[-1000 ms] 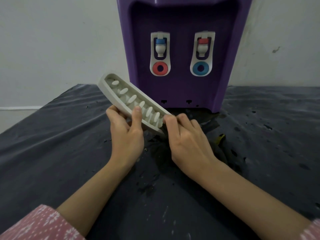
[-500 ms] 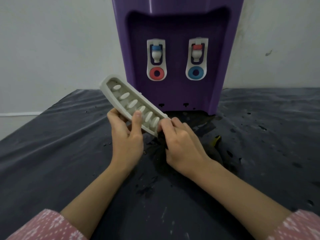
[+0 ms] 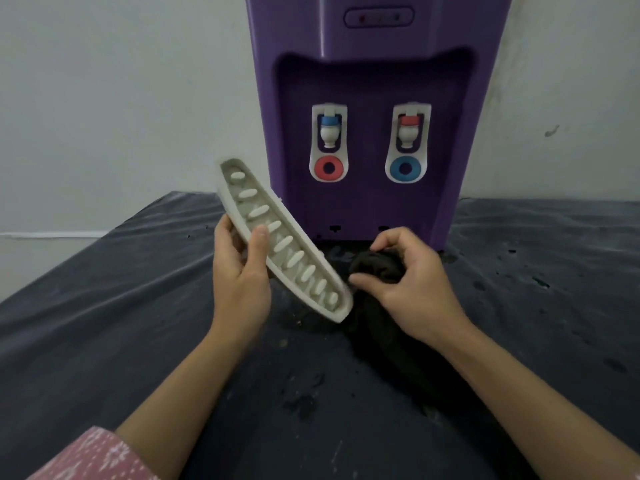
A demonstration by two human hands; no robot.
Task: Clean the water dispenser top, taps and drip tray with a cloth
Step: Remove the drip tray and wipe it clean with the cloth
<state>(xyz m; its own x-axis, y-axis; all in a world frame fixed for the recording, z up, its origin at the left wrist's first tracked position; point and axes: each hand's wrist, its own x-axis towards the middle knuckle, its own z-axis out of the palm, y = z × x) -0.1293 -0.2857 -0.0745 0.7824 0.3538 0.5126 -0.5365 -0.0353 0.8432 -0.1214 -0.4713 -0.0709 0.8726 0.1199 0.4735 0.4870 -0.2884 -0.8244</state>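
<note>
Drip tray (image 3: 287, 251): off the dispenser (image 3: 374, 109), held tilted just left of its base, slotted face up.
Left hand (image 3: 239, 275): grips tray mid-length, thumb on top.
Right hand (image 3: 412, 285): fingers curled round the dark cloth (image 3: 377, 270), in front of dispenser base.
Progress: tray wipe not yet begun (judgement).
Left: tray, refit; taps (image 3: 329, 131) and top — can't tell if cleaned.

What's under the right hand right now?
The right hand grips a bunched dark cloth, which trails down onto the dark table cover beneath the wrist. The table surface directly under the cloth is hidden.
</note>
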